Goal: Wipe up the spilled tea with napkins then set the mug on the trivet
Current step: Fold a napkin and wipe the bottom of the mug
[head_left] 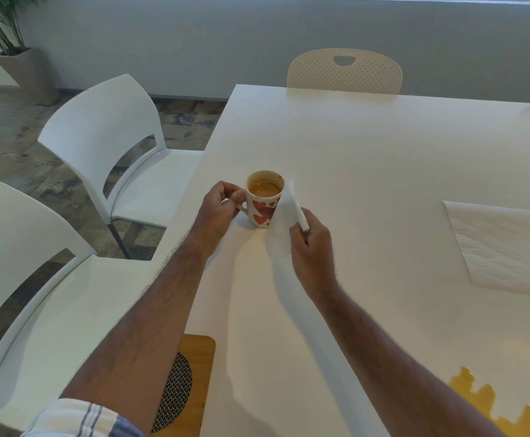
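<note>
Sleeve (80,419): one, white with blue stripes, rolled on the left arm at the near edge of view.
Trivet (194,386): one; wooden board with a round dark woven inset; at the table's near left edge, partly hidden under the left forearm; nothing stands on it.
Spilled tea (490,405): one amber puddle with ragged edges, near right on the table, cut off by the frame and partly behind the right forearm; well apart from the mug.
Table (367,146): one, white, broad.
Right hand (312,247): fingers curled on one folded white napkin (284,222); the napkin hangs from the grip, its upper end against the mug's right side.
Left hand (219,206): fingers curled round the mug's handle; holding it.
Mug (263,200): one; cream with red hearts; upright on the table, left of centre, between the two hands; milky tea inside, below the rim; not on the trivet.
Napkin sheet (503,247): one more, embossed, lying flat at the right; napkins total two.
Chairs: four counted; two white ones (99,134) along the left side; two perforated backs (345,72) at the far edge, one cut by the frame.
Potted plant (8,42): one, far left corner, grey planter.
</note>
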`<act>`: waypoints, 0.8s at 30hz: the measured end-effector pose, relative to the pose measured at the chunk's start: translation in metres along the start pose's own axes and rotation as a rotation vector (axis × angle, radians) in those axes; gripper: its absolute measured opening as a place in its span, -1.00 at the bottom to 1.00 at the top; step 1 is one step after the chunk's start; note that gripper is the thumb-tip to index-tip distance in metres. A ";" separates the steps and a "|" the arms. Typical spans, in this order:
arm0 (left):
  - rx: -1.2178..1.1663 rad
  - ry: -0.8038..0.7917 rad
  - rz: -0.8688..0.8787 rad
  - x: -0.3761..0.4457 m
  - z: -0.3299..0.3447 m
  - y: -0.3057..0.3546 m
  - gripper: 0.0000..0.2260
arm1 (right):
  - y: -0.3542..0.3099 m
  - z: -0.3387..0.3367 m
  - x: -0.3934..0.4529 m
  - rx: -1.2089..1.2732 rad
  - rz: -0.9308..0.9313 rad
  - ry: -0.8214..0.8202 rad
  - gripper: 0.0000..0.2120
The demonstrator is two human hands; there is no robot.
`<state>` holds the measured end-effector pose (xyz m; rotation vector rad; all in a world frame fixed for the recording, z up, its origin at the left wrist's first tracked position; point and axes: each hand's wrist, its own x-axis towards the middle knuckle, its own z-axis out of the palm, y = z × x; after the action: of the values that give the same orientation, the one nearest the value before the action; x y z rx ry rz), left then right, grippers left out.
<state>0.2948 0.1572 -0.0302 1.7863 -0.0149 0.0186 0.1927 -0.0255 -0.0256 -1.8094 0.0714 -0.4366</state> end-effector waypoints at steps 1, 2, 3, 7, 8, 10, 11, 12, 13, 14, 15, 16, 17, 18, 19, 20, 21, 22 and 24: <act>-0.008 -0.002 -0.005 0.000 0.000 0.001 -0.90 | -0.002 -0.005 0.003 -0.008 -0.010 0.051 -0.75; -0.010 -0.003 -0.009 0.000 0.000 0.001 -0.90 | -0.004 -0.010 0.007 -0.026 -0.020 0.110 -0.75; -0.007 -0.005 -0.010 -0.001 0.000 0.002 -0.90 | -0.007 -0.014 0.012 -0.059 -0.035 0.169 -0.74; -0.007 -0.014 -0.008 -0.002 0.000 0.005 -0.89 | -0.009 -0.019 0.028 -0.178 -0.107 0.217 -0.70; -0.009 -0.016 -0.009 -0.003 0.000 0.005 -0.89 | -0.008 -0.017 0.030 -0.206 -0.123 0.179 -0.71; -0.007 -0.014 -0.008 -0.003 0.000 0.006 -0.88 | -0.005 -0.008 0.031 -0.246 -0.169 0.083 -0.73; -0.006 -0.014 -0.005 -0.003 0.000 0.006 -0.88 | -0.003 -0.002 0.031 -0.261 -0.185 0.042 -0.74; -0.008 -0.015 -0.002 -0.004 0.000 0.006 -0.89 | -0.001 0.003 0.031 -0.272 -0.189 0.013 -0.76; -0.011 -0.017 0.000 -0.004 0.000 0.006 -0.89 | 0.000 0.007 0.031 -0.274 -0.184 -0.002 -0.76; -0.012 -0.019 0.003 -0.004 -0.001 0.006 -0.89 | 0.000 0.010 0.031 -0.262 -0.174 -0.004 -0.76; -0.009 -0.022 0.007 -0.004 -0.001 0.006 -0.89 | 0.000 0.012 0.030 -0.247 -0.165 -0.001 -0.76; -0.005 -0.024 0.010 -0.004 -0.002 0.005 -0.89 | -0.001 0.014 0.030 -0.237 -0.164 0.000 -0.75; -0.002 -0.025 0.013 -0.004 -0.002 0.005 -0.88 | -0.003 0.015 0.029 -0.234 -0.172 -0.009 -0.75; -0.004 -0.026 0.013 -0.004 -0.002 0.005 -0.88 | -0.004 0.016 0.028 -0.235 -0.190 -0.027 -0.74; -0.010 -0.027 0.012 -0.004 -0.002 0.006 -0.88 | -0.006 0.018 0.027 -0.246 -0.214 -0.047 -0.73; -0.017 -0.029 0.011 -0.004 -0.001 0.006 -0.88 | -0.009 0.020 0.027 -0.268 -0.244 -0.068 -0.73; -0.021 -0.030 0.011 -0.005 -0.001 0.007 -0.88 | -0.012 0.022 0.027 -0.300 -0.270 -0.088 -0.73; -0.023 -0.031 0.011 -0.005 -0.001 0.007 -0.88 | -0.014 0.025 0.028 -0.333 -0.290 -0.104 -0.74; -0.036 -0.039 0.008 -0.006 -0.003 0.009 -0.88 | -0.019 0.032 0.031 -0.392 -0.318 -0.137 -0.78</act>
<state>0.2887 0.1582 -0.0214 1.7500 -0.0497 -0.0109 0.2285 0.0007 -0.0067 -2.2440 -0.2452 -0.5481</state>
